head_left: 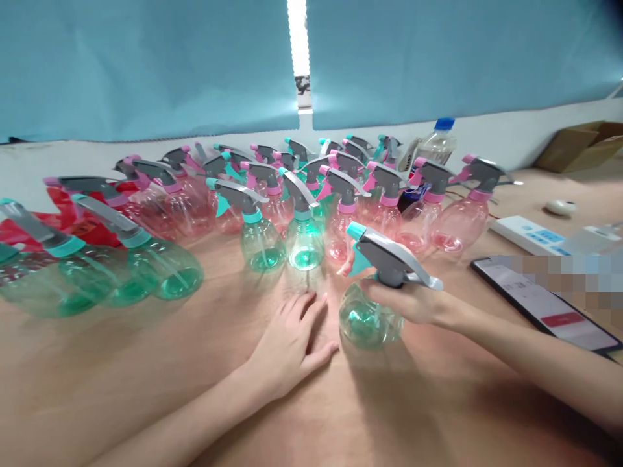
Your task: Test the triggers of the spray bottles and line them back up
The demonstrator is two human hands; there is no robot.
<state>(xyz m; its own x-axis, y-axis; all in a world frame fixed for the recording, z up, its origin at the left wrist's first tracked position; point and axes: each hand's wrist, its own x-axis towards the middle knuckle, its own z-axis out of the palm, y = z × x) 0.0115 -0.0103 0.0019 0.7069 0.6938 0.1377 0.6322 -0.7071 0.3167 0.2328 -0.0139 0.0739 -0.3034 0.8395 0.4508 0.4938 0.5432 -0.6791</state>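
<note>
My right hand (409,299) is wrapped round the neck of a green spray bottle (367,324) with a grey and turquoise trigger head. The bottle is upright; whether its base touches the table cannot be made out. Just left of it, my left hand (292,340) lies on the table with its fingers spread, holding nothing. Beyond my hands two green spray bottles (305,243) stand side by side. Behind them are several pink spray bottles (341,230) with pink and grey heads, mixed with more green ones. Several green spray bottles (165,272) form a group at the left.
A phone (545,301) and a white power strip (530,235) lie at the right, near a small white object (559,207). At the back are a blue-capped clear bottle (438,143) and a cardboard box (579,146). Red plastic (68,211) lies behind the left bottles.
</note>
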